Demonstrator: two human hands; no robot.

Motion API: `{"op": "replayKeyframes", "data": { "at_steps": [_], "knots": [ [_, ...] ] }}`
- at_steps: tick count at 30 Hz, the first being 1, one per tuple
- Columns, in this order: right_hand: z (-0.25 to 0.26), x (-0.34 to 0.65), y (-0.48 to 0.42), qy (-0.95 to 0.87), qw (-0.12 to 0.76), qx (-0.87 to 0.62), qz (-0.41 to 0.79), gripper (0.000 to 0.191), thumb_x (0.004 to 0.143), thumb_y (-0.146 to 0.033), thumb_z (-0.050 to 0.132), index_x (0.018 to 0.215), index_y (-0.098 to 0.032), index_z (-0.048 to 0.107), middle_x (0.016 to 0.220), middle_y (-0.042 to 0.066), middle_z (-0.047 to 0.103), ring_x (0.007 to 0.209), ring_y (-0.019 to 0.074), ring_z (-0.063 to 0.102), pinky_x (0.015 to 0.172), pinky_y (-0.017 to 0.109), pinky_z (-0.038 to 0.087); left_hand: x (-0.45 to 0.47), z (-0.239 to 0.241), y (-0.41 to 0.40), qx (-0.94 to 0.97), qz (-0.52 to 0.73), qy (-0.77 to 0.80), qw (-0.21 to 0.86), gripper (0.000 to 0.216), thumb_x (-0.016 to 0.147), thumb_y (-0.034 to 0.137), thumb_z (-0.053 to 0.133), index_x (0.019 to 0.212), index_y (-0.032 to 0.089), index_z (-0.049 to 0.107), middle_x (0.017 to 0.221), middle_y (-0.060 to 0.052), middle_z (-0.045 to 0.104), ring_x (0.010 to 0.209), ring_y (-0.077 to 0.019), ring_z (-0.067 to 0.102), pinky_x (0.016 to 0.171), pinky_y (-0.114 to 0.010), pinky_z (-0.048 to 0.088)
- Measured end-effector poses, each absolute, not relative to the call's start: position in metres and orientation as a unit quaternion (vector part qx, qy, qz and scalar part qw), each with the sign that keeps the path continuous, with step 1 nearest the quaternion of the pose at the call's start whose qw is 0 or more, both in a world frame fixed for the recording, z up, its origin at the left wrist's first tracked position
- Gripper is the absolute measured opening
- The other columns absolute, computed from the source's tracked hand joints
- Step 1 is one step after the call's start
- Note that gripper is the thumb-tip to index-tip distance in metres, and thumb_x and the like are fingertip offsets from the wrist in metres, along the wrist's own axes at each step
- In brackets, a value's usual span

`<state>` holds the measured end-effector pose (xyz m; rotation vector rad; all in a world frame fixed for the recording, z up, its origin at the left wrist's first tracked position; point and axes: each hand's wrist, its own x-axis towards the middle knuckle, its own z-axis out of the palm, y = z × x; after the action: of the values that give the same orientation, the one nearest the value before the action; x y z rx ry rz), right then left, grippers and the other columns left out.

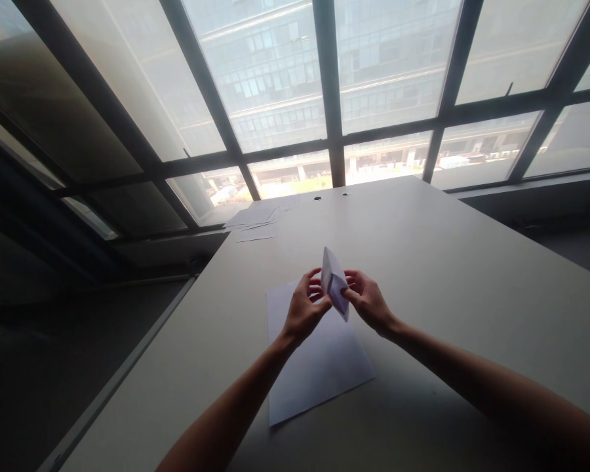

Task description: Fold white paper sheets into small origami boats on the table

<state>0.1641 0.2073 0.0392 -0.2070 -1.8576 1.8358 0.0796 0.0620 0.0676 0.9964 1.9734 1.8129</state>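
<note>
Two hands (303, 309) (371, 305) holding one folded paper (333, 276), one flat sheet (319, 367) below

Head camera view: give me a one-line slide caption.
Left hand and right hand hold a folded paper; a sheet lies on the table before windows.

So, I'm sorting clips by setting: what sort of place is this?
Probably an office or meeting room: a large pale table, broad framed windows and loose paper sheets at the far end.
</note>
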Motion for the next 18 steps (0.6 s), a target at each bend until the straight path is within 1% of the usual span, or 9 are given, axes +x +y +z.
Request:
{"op": "replayKeyframes", "data": {
  "at_steps": [4, 7, 10, 12, 15, 18],
  "knots": [
    [0.043, 0.164, 0.212, -0.681, 0.280, -0.084, 0.671, 0.033, 0.077, -0.023, 0.068, 0.108, -0.018, 0.058, 0.095, 0.007, 0.066, 0.083, 0.0201, 0.064, 0.070, 0.033, 0.055, 0.078, 0.069, 0.061, 0.330, 0.665, 0.641, 0.195, 0.061, 0.076, 0.023, 0.073, 0.132, 0.018, 0.050, 0.107, -0.009, 0.061, 0.093, -0.0202, 0.065, 0.078, -0.033, 0.057],
    [0.046, 0.165, 0.213, -0.675, 0.291, -0.075, 0.674, 0.034, 0.077, -0.025, 0.069, 0.108, -0.019, 0.056, 0.094, 0.006, 0.064, 0.082, 0.0196, 0.063, 0.068, 0.032, 0.054, 0.077, 0.069, 0.060, 0.331, 0.688, 0.604, 0.228, 0.064, 0.075, 0.027, 0.076, 0.133, 0.018, 0.050, 0.109, -0.010, 0.062, 0.096, -0.0215, 0.065, 0.081, -0.034, 0.055],
    [0.047, 0.166, 0.214, -0.672, 0.300, -0.029, 0.677, 0.039, 0.078, -0.029, 0.072, 0.112, -0.021, 0.054, 0.097, 0.005, 0.064, 0.086, 0.0202, 0.064, 0.073, 0.033, 0.054, 0.078, 0.070, 0.059, 0.351, 0.700, 0.571, 0.245, 0.065, 0.074, 0.028, 0.079, 0.131, 0.019, 0.048, 0.115, -0.012, 0.063, 0.103, -0.0239, 0.064, 0.086, -0.036, 0.054],
    [0.049, 0.169, 0.216, -0.684, 0.289, 0.024, 0.670, 0.042, 0.078, -0.032, 0.074, 0.113, -0.022, 0.055, 0.101, 0.007, 0.065, 0.093, 0.0218, 0.063, 0.080, 0.036, 0.053, 0.078, 0.071, 0.058, 0.376, 0.694, 0.566, 0.238, 0.063, 0.073, 0.028, 0.081, 0.126, 0.020, 0.049, 0.114, -0.011, 0.066, 0.102, -0.0232, 0.064, 0.085, -0.036, 0.053],
    [0.057, 0.176, 0.220, -0.716, 0.248, 0.104, 0.644, 0.044, 0.077, -0.035, 0.076, 0.114, -0.023, 0.057, 0.109, 0.008, 0.065, 0.103, 0.0247, 0.061, 0.090, 0.041, 0.050, 0.078, 0.074, 0.053, 0.420, 0.667, 0.580, 0.205, 0.052, 0.071, 0.028, 0.082, 0.113, 0.020, 0.053, 0.102, -0.008, 0.069, 0.094, -0.0209, 0.065, 0.083, -0.034, 0.053],
    [0.068, 0.183, 0.226, -0.753, 0.219, 0.155, 0.601, 0.053, 0.076, -0.036, 0.078, 0.121, -0.023, 0.056, 0.113, 0.009, 0.064, 0.103, 0.0250, 0.061, 0.088, 0.040, 0.051, 0.076, 0.077, 0.047, 0.472, 0.619, 0.609, 0.151, 0.041, 0.071, 0.031, 0.083, 0.100, 0.020, 0.056, 0.092, -0.005, 0.070, 0.088, -0.0197, 0.065, 0.079, -0.032, 0.053]
  ]
}}
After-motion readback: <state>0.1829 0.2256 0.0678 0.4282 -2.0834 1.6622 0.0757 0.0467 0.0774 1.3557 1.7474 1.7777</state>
